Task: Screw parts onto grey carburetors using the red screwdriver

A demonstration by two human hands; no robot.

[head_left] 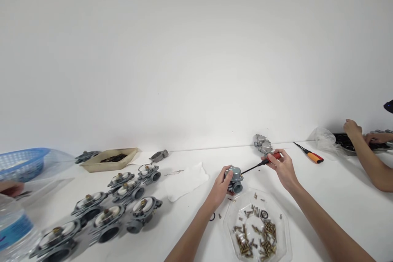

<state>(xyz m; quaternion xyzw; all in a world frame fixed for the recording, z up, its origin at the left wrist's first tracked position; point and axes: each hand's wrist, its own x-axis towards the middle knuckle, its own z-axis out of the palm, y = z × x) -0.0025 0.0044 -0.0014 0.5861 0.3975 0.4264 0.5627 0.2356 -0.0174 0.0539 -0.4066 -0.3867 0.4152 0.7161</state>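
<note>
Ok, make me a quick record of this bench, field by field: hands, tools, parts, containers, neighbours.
Left hand: holds a grey metal domed part
Right hand: holds a red-handled screwdriver with a black shaft, tip at the domed part
Spare tools: black-shafted tools with orange and red handles, on the table's right
Loose parts: brass-coloured screws in a clear octagonal plastic tray
Left side: grey metal bodies with white inserts
Containers beyond: blue plastic basket, beige tray
Neighbour: another person's hand, far right
</note>
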